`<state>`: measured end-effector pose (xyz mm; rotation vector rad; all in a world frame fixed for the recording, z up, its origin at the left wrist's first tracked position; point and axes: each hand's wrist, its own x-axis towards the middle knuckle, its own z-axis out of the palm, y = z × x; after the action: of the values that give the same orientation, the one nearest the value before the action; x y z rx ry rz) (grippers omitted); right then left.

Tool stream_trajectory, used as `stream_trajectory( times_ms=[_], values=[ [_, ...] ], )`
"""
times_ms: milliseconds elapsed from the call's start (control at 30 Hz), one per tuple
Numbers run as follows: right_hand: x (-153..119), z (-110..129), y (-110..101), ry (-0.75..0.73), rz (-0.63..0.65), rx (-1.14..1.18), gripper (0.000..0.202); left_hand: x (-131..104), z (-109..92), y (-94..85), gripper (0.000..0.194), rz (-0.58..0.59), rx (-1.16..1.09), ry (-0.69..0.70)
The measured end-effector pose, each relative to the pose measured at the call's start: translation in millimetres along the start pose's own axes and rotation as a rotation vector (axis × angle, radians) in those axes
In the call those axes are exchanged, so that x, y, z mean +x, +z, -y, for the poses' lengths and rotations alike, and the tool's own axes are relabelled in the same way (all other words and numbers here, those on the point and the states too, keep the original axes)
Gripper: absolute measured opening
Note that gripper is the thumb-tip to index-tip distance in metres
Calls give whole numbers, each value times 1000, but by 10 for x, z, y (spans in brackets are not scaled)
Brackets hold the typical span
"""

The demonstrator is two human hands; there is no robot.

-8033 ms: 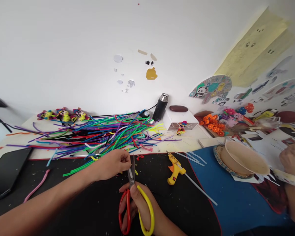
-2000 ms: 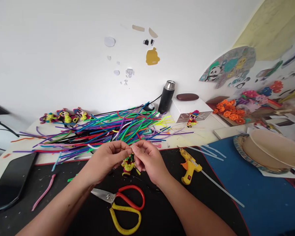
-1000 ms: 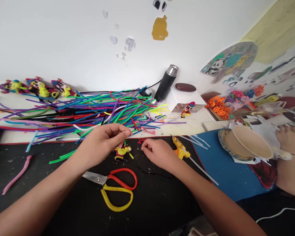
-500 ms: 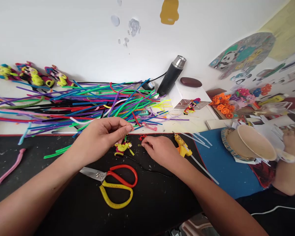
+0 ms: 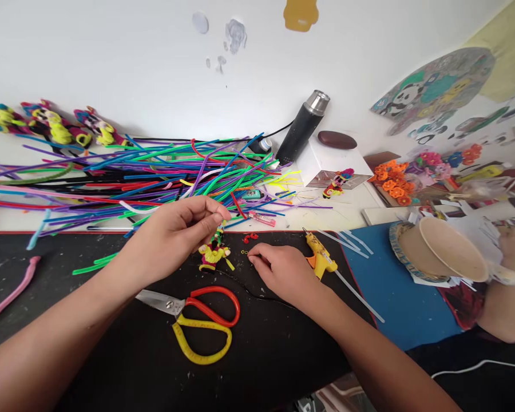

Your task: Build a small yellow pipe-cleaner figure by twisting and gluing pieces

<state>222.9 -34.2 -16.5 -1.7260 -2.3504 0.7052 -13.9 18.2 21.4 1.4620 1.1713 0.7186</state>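
Observation:
My left hand (image 5: 175, 234) is closed in a pinch at the upper end of a small pipe-cleaner figure (image 5: 214, 254), yellow and magenta with a bit of green near the fingertips. Its top is hidden behind my fingers. Low over the black mat, my right hand (image 5: 283, 272) has thumb and forefinger together; whatever may be between them is too small to make out. Just left of those fingertips lie tiny yellow rings (image 5: 244, 252), with small red pieces (image 5: 250, 237) behind. Scissors (image 5: 197, 320) with one red and one yellow handle lie nearer me.
Many coloured pipe cleaners (image 5: 154, 177) are heaped along the back, beside a black flask (image 5: 302, 129). A yellow glue gun (image 5: 321, 257) rests right of my hand. Finished figures (image 5: 60, 126) lean against the wall. Another person's arm (image 5: 504, 309) is at far right.
My right hand has drawn slightly toward me, uncovering the red pieces. My left hand has risen a little to the left, and more green shows below its fingertips.

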Motion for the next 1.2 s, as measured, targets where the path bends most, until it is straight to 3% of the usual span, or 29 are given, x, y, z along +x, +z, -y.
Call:
stream_trajectory(
  times_ms=[300, 467, 567, 667, 1200],
  values=[
    [-316, 97, 112, 14, -138, 341, 20, 11, 36, -18, 29, 47, 407, 63],
    [-492, 179, 254, -54, -187, 473, 20, 138, 13, 172, 13, 178, 823, 214],
    [-555, 213, 340, -86, -226, 535, 21, 229, -15, 312, 14, 307, 964, 310],
    [-609, 218, 415, -111, -239, 573, 21, 308, -36, 397, 17, 360, 1078, 339],
    [-700, 166, 541, -171, -280, 601, 20, 428, -2, 566, 21, 447, 1204, 308]
  ],
)
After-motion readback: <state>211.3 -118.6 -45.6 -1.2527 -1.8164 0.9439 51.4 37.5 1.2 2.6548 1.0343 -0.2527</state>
